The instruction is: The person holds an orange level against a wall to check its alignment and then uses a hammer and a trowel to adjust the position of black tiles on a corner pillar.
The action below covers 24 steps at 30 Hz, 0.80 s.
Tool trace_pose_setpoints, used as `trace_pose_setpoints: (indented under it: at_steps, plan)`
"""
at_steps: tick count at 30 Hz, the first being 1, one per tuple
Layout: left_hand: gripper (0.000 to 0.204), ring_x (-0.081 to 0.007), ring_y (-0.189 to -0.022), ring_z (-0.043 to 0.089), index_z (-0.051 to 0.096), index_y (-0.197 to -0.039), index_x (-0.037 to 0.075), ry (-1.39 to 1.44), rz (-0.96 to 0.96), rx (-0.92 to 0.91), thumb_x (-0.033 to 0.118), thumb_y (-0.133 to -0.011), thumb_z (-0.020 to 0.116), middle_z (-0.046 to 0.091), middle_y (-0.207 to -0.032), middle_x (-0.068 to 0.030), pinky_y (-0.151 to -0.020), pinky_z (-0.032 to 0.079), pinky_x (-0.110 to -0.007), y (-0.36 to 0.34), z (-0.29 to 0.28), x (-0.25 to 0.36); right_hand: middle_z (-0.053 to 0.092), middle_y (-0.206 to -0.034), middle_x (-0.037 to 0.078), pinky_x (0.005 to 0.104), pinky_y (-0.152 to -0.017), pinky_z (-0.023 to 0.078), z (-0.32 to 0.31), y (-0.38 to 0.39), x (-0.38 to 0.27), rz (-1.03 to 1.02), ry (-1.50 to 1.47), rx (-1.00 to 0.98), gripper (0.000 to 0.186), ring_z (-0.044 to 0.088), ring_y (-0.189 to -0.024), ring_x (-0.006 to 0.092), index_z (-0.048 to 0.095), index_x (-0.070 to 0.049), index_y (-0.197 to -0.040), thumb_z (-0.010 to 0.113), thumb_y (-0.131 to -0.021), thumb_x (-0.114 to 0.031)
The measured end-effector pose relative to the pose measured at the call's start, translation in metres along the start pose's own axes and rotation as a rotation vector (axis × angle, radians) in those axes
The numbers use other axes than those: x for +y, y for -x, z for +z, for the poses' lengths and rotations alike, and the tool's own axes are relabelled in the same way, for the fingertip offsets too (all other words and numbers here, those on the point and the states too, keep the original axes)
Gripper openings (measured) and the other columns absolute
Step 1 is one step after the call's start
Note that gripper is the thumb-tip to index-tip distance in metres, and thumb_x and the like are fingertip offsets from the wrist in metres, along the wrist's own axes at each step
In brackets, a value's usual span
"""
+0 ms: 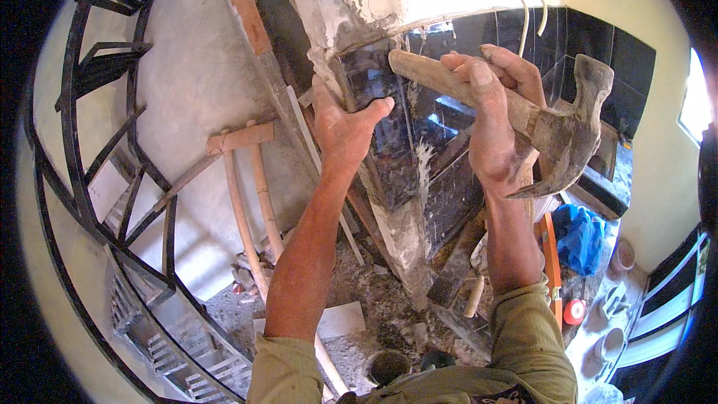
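My right hand (499, 116) is wrapped round the wooden handle of a claw hammer (572, 135), raised in front of the dark tiled wall. The hammer's metal head lies to the right of my hand, its claw curving downward, and the handle's end points left. My left hand (342, 131) rests against the left edge of a glossy black tile (393, 168) on the narrow end of the wall. Its thumb is stretched apart from the fingers toward the tile face; some fingers are partly hidden. Rough mortar (404, 243) shows beneath this tile.
Wooden poles (243, 209) lean at the left, beside a black metal stair railing (71, 120). Rubble (321, 273) and a dark bucket (387, 365) lie below. At the right are a blue plastic bag (580, 239), an orange level (552, 269) and a red tape roll (574, 311).
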<state>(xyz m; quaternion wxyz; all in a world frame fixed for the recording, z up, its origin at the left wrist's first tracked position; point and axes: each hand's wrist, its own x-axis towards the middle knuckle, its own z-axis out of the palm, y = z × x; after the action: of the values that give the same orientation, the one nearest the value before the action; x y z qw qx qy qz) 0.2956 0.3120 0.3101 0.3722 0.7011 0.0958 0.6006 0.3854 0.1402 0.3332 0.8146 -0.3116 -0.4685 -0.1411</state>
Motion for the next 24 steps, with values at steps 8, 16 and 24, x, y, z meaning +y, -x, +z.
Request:
trace_pose_setpoints:
  at_steps: [8, 16, 24]
  plan:
    - [0.105, -0.0313, -0.118, 0.055, 0.024, -0.143, -0.016, -0.038, -0.092, -0.009, 0.014, -0.065, 0.087, 0.05, -0.131, -0.0268, -0.101, 0.044, -0.036, 0.003, -0.001, 0.017, 0.07, -0.097, 0.02, 0.0415, -0.095, 0.049, -0.041, 0.031, 0.005, -0.053, 0.041, 0.115, 0.025, 0.068, -0.098, 0.0272, 0.052, 0.003, -0.115, 0.057, -0.096, -0.012]
    - [0.116, -0.033, -0.134, 0.04, 0.013, -0.147, -0.016, -0.133, -0.073, 0.061, 0.018, -0.065, 0.087, 0.033, -0.146, -0.0305, -0.111, 0.033, -0.036, 0.004, 0.0, 0.002, 0.069, -0.101, 0.019, 0.0406, -0.094, 0.051, -0.076, 0.071, 0.017, 0.037, 0.105, 0.092, 0.019, 0.067, -0.105, 0.0298, 0.052, 0.001, -0.113, 0.055, -0.097, -0.008]
    - [0.108, -0.0413, -0.144, 0.024, 0.018, -0.152, -0.005, -0.802, 0.535, 0.141, 0.04, -0.076, 0.081, 0.021, -0.155, -0.0298, -0.116, 0.012, -0.06, 0.027, -0.018, 0.023, 0.063, -0.09, 0.015, 0.0553, -0.1, 0.048, -0.088, 0.092, 0.02, 0.156, 0.158, 0.108, 0.014, 0.066, -0.094, 0.0262, 0.053, 0.0, -0.108, 0.051, -0.096, -0.004]
